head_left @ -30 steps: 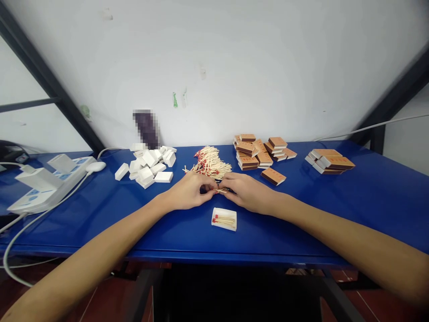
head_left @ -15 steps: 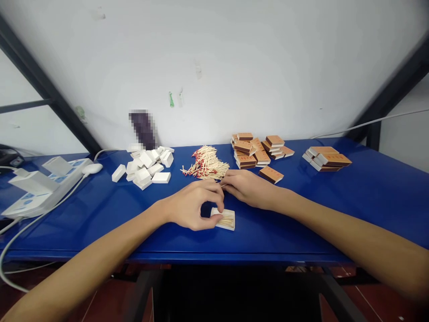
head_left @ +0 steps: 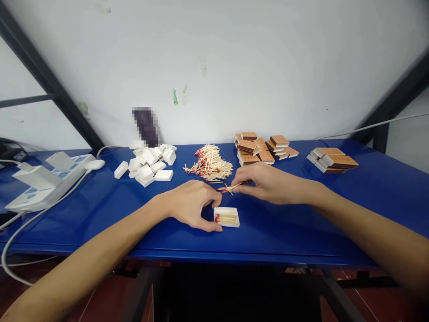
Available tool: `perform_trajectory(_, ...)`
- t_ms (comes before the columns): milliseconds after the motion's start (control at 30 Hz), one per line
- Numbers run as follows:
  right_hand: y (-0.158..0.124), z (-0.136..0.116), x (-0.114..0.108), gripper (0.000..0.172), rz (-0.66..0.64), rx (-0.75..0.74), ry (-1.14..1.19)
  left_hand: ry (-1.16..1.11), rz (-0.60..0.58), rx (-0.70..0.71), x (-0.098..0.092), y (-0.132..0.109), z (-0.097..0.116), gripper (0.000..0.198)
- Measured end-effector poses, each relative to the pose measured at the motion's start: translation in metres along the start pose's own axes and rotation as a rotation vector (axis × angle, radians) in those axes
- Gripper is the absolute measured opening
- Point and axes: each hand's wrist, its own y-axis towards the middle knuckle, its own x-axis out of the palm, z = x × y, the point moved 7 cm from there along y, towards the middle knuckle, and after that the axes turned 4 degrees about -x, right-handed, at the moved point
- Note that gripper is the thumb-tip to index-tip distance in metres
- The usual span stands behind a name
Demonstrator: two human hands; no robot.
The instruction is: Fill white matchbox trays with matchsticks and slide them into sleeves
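My right hand [head_left: 264, 182] pinches a few red-tipped matches [head_left: 229, 188] between thumb and fingers, a little above the blue table. Below them lies a white matchbox tray [head_left: 237, 211], partly filled with matches [head_left: 226, 218] whose red heads point left. My left hand [head_left: 193, 205] is beside the tray's left end, thumb and fingers apart with nothing between them; whether a fingertip touches the tray I cannot tell. Behind both hands is a heap of loose matches [head_left: 214, 163], with a few strays at its near edge.
White matchbox trays [head_left: 146, 172] are piled at the left back. Orange matchbox sleeves [head_left: 248, 146] sit in a heap behind my right hand, and a stack of matchboxes [head_left: 335, 159] stands farther right. A power strip [head_left: 40, 192] with cables lies at the far left of the blue table [head_left: 284, 237].
My right hand has moved right, away from my left hand, and the pinched matches now show. My left thumb and fingers have shifted off the tray, uncovering its match heads.
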Motion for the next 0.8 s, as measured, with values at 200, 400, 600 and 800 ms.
perform_trajectory(200, -0.003, -0.013, 0.007, 0.023, -0.091, -0.027, 0.078, 0.019, 0.029, -0.015, -0.001, 0.001, -0.005, 0.044)
perform_trajectory(400, -0.003, -0.026, 0.018, 0.025, -0.150, -0.026, 0.042, 0.022, 0.045, -0.027, -0.001, 0.002, -0.009, 0.047)
perform_trajectory(600, -0.002, -0.033, 0.027, 0.029, -0.076, -0.072, -0.069, 0.009, 0.067, -0.026, -0.001, 0.003, -0.010, 0.047)
perform_trajectory(800, -0.004, -0.034, 0.032, 0.028, -0.054, -0.070, -0.184, -0.005, 0.065, -0.026, -0.001, 0.003, -0.010, 0.048)
